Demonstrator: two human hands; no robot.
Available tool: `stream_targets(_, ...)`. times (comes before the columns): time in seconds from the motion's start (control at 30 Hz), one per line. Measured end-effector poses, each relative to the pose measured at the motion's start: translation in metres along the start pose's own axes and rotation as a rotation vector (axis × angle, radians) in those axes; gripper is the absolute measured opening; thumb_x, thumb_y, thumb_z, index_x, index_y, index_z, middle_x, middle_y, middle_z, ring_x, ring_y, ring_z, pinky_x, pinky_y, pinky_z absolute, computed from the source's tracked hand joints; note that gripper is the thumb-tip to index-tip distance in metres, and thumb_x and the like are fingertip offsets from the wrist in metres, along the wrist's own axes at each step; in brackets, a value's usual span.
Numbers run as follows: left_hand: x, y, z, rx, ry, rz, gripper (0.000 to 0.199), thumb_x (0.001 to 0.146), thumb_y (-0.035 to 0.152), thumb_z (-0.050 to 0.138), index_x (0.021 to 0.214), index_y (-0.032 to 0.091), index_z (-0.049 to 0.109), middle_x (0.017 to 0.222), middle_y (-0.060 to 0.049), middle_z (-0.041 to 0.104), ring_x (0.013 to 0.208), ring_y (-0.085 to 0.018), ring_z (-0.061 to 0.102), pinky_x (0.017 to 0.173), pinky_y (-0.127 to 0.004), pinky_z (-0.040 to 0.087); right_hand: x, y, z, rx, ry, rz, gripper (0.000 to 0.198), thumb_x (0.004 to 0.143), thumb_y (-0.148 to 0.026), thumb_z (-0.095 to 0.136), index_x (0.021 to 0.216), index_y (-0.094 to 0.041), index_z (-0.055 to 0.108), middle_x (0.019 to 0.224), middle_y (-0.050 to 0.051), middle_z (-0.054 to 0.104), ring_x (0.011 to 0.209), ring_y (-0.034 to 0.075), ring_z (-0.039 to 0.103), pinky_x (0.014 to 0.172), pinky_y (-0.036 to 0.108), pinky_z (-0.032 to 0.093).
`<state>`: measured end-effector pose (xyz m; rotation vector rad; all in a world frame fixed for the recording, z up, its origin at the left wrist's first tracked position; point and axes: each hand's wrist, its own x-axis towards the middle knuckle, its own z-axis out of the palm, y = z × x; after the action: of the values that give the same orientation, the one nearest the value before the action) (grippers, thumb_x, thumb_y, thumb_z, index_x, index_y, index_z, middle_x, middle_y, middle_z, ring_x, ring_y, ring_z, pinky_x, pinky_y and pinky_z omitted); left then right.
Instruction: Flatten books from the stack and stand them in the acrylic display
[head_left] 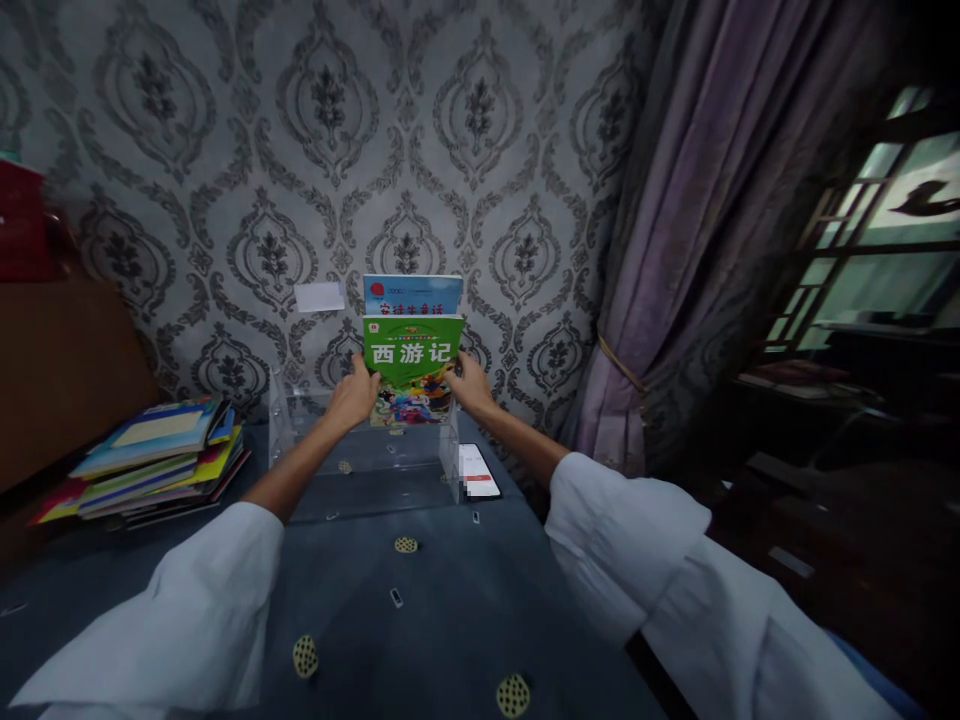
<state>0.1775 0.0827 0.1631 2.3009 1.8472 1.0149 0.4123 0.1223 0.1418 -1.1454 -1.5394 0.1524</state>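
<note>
A green picture book (412,352) with large white characters is held upright between my two hands. My left hand (355,392) grips its left edge, thumb on the front cover. On the opposite edge, my right hand (471,384) closes in the same way. Directly behind the green book, a blue book (414,293) shows only its top part. Both are at a clear plastic rack (367,490) that stands on the table against the wall. Whether the green book's lower edge touches the rack, I cannot tell.
To the left lies a stack of books (161,455), beside a brown box (67,370) with a red object on top. A lit phone (478,470) lies right of the rack. The dark patterned tablecloth (442,600) covers the table. A purple curtain (652,250) hangs at the right.
</note>
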Motion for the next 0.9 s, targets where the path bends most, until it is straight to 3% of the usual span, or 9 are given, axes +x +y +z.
stream_targets(0.23, 0.004, 0.007, -0.007, 0.087, -0.059, -0.029, 0.049, 0.099, 0.032, 0.031, 0.140, 0.006, 0.038, 0.112, -0.027, 0.072, 0.110, -0.039, 0.069, 0.094, -0.047, 0.049, 0.007, 0.009, 0.010, 0.104, -0.012, 0.039, 0.049, 0.067, -0.022, 0.054, 0.113, -0.016, 0.070, 0.106, 0.008, 0.075, 0.097, 0.028, 0.068, 0.092, 0.042, 0.053)
stream_targets(0.43, 0.006, 0.007, -0.008, 0.114, -0.079, -0.035, 0.046, 0.100, 0.032, 0.031, 0.140, 0.010, 0.038, 0.115, -0.023, 0.072, 0.111, -0.035, 0.070, 0.096, -0.044, 0.049, 0.010, 0.012, 0.012, 0.166, 0.011, 0.041, 0.047, 0.067, -0.023, 0.053, 0.109, -0.016, 0.072, 0.101, 0.007, 0.076, 0.095, 0.027, 0.067, 0.090, 0.040, 0.053)
stream_targets(0.9, 0.005, 0.004, -0.008, 0.065, -0.084, -0.003, 0.046, 0.100, 0.033, 0.031, 0.139, 0.010, 0.039, 0.116, -0.024, 0.071, 0.113, -0.037, 0.069, 0.096, -0.045, 0.049, 0.008, 0.012, 0.012, 0.205, 0.022, 0.058, 0.038, 0.069, -0.026, 0.056, 0.103, -0.019, 0.072, 0.096, 0.005, 0.076, 0.092, 0.026, 0.065, 0.089, 0.039, 0.052)
